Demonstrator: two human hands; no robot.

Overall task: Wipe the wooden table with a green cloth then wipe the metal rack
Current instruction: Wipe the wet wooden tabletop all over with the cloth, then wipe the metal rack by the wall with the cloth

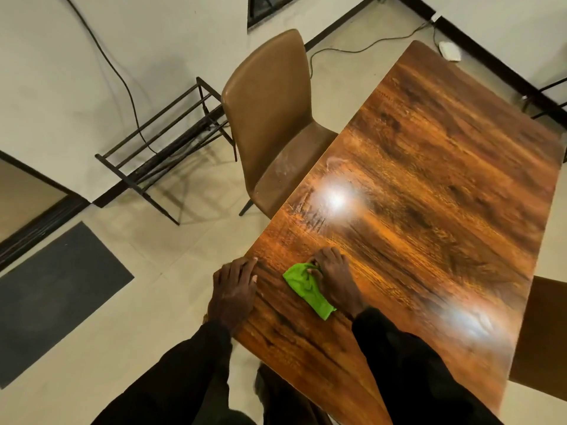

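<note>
Dark sleeves fill the bottom of the frame, both forearms reaching up onto the desk.

Task item: green cloth, lower centre of frame, lying on the desk just inside its lower-left corner. It is bunched at the upper end and trails toward the bottom of the frame.

Hands: right hand sits on the cloth's right side, knuckles up, fingers curled and gripping the bunched end. Just left of the cloth and apart from it, left hand lies flat, fingers straight on the wood, palm overhanging the corner edge. It holds nothing.

Desk edges: left long edge runs from the left hand diagonally to the upper right of the frame. Right long edge runs down the right side. Glossy wood extends above and right of the cloth, with two light glares on it and faint smear marks beside the upper glare.

Surroundings:
- tan chair, top centre, seat tucked against the left long edge.
- second chair, right edge of frame beside the right long edge, mostly cut off.
- metal rack, upper left, standing on the floor against the wall, well apart from the desk, with the tan chair between them. A cable hangs down the wall through its bars.
- dark mat, lower left on the floor.

Pale floor runs between mat, rack and desk corner.
</note>
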